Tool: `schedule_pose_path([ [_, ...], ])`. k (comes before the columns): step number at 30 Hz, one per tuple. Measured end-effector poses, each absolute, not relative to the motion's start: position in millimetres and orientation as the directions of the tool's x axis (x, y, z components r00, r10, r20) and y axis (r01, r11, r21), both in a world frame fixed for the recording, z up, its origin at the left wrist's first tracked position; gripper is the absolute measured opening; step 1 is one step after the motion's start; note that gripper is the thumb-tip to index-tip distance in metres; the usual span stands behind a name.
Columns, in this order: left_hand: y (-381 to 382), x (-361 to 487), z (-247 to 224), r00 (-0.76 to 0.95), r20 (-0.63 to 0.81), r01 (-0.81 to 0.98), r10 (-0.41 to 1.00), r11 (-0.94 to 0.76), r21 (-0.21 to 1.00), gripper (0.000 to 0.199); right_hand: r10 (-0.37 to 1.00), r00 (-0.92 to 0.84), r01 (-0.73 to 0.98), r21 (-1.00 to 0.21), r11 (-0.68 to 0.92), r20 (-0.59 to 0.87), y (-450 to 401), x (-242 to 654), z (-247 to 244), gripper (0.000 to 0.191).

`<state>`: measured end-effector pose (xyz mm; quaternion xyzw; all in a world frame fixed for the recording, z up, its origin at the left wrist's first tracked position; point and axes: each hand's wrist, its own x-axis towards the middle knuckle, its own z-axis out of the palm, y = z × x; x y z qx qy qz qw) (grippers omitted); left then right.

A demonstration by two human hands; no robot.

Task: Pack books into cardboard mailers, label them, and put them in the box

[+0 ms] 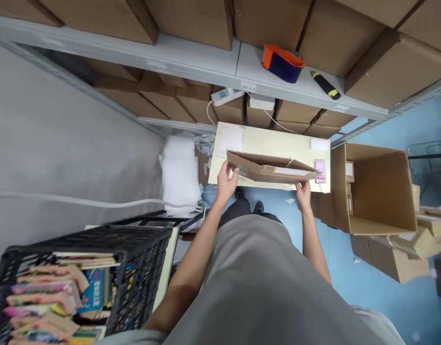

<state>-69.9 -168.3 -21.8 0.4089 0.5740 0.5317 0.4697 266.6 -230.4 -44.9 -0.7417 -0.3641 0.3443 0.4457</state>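
A flat brown cardboard box (256, 168) with a white label strip is held tilted over the front of a cream tabletop (274, 139). My left hand (226, 181) grips its left end, thumb on the near face and fingers behind. At the lower right edge, my right hand (303, 191) has its fingers closed on the same box. Just right of the box lies a phone (320, 171) with a pink screen. A white sheet (230, 139) rests at the tabletop's left end, and a small white label stack (319, 144) at the back right.
A grey shelf (206, 62) full of cartons spans the back, bearing a box cutter (325, 85) and an orange-and-blue tape roll (283, 62). A large open carton (382, 191) stands right. White foam sheets (180, 172) are stacked left; a black crate (141, 268) holds books.
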Motion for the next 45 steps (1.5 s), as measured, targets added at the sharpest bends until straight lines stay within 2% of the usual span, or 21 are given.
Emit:
schedule_pose_path([
  [4,-126,-65,-28,-0.108,-0.123,-0.094,0.986,0.113,0.989,0.065,0.844,0.509,0.262,-0.904,-0.337,-0.168,-211,250,-32,0.049],
  [10,-83,-66,-29,0.061,-0.152,-0.078,0.986,0.157,0.985,0.051,0.812,0.546,0.265,-0.877,-0.402,-0.207,-187,214,-14,0.037],
  [15,-68,-73,-14,0.083,-0.131,-0.018,0.988,0.133,0.991,0.049,0.691,0.691,0.176,-0.876,-0.449,-0.215,-186,219,5,0.058],
  [18,-72,-73,-2,0.088,-0.117,0.093,0.989,0.108,0.99,0.052,0.692,0.707,0.232,-0.875,-0.424,-0.148,-176,234,25,0.07],
  [20,-77,-70,5,0.066,-0.104,0.203,0.992,0.089,0.975,0.05,0.746,0.657,0.344,-0.838,-0.423,-0.107,-165,244,38,0.072],
  [23,-85,-61,13,-0.017,-0.073,0.341,0.997,0.075,0.937,0.039,0.839,0.538,0.526,-0.749,-0.404,-0.074,-149,254,51,0.066],
  [26,-90,-54,22,-0.076,-0.036,0.407,0.996,0.064,0.911,0.037,0.893,0.448,0.653,-0.667,-0.358,-0.04,-139,260,56,0.057],
  [28,-91,-50,30,-0.053,-0.011,0.431,0.999,0.033,0.902,0.04,0.905,0.425,0.703,-0.627,-0.335,-0.007,-135,262,56,0.051],
  [32,-88,-36,44,0.029,0.03,0.489,0.999,-0.041,0.871,0.044,0.921,0.389,0.758,-0.576,-0.305,0.026,-125,269,54,0.04],
  [38,-86,-15,42,-0.049,0.007,0.571,0.999,0.022,0.821,0.05,0.964,0.243,0.775,-0.577,-0.258,-0.105,-105,291,50,0.033],
  [41,-91,-18,36,-0.06,-0.061,0.642,0.996,0.085,0.762,0.064,0.979,0.137,0.774,-0.601,-0.199,-0.148,-101,299,50,0.034],
  [45,-102,-22,30,0.045,-0.186,0.689,0.982,0.105,0.717,0.078,0.985,0.016,0.758,-0.641,-0.123,-0.17,-101,298,49,0.043],
])
